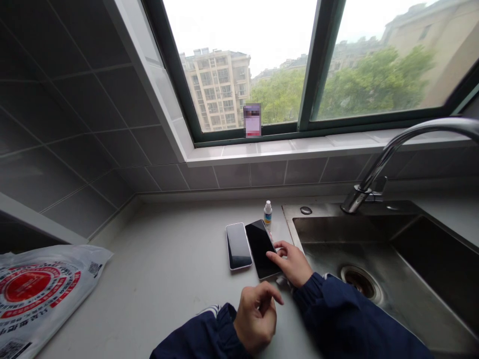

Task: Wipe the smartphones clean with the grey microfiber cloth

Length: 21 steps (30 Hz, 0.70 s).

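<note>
A black smartphone lies on the counter with its dark screen up. My right hand grips its right edge, thumb on the screen and fingers at the side. Close on its left, a white-edged smartphone lies flat. My left hand is held nearer to me, its fingers curled in and the index finger bent; nothing shows in it. Just behind the black phone stands a small white-capped bottle with a blue and yellow label. Something small and whitish, too unclear to name, lies under my right wrist.
To the right is a steel sink with a chrome faucet. A white plastic bag with red print rests at the left of the pale counter. A window with a sill is behind.
</note>
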Motion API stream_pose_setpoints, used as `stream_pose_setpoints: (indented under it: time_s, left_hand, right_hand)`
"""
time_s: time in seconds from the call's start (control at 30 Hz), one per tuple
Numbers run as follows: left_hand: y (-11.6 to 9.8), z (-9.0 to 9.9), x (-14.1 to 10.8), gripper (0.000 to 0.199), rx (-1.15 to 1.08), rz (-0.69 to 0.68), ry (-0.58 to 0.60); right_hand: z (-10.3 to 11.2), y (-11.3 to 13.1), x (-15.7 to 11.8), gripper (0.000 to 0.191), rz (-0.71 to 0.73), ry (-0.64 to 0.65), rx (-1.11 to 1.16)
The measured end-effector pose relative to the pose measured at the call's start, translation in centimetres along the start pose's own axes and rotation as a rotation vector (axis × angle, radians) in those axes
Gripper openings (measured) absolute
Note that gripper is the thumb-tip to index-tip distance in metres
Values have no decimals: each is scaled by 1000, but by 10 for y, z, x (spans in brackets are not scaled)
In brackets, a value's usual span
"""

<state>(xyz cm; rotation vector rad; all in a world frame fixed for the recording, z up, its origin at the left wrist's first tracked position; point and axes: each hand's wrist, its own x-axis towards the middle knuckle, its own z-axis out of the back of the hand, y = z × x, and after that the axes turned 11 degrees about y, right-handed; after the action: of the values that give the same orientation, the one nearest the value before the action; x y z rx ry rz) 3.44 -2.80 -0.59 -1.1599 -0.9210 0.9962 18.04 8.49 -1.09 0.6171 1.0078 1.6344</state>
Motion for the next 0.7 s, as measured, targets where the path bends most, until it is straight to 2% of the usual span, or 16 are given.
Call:
stream_pose_setpoints:
  time_s: [0.13,0.23,0.37,0.47,0.57,0.7]
  left_hand:
    - [-2,-2,-1,18,-12,-8,34]
    - [-7,-1,1,18,32,-48,-21]
    - [-16,14,14,12,223,-249,-249]
    - [-17,35,30,23,459,-318,-442]
    - [-11,53,42,34,627,-190,-540]
    - [0,64,47,58,763,62,-468]
  right_hand:
    - [3,5,-2,29,27,-60,-98]
    - [3,5,-4,24,45,-64,-144]
    - [3,4,-6,25,61,-79,-175]
    - [6,3,-8,28,64,-105,-177]
    - [11,3,-12,29,67,-131,-160]
    - [15,1,-20,30,100,-141,-106]
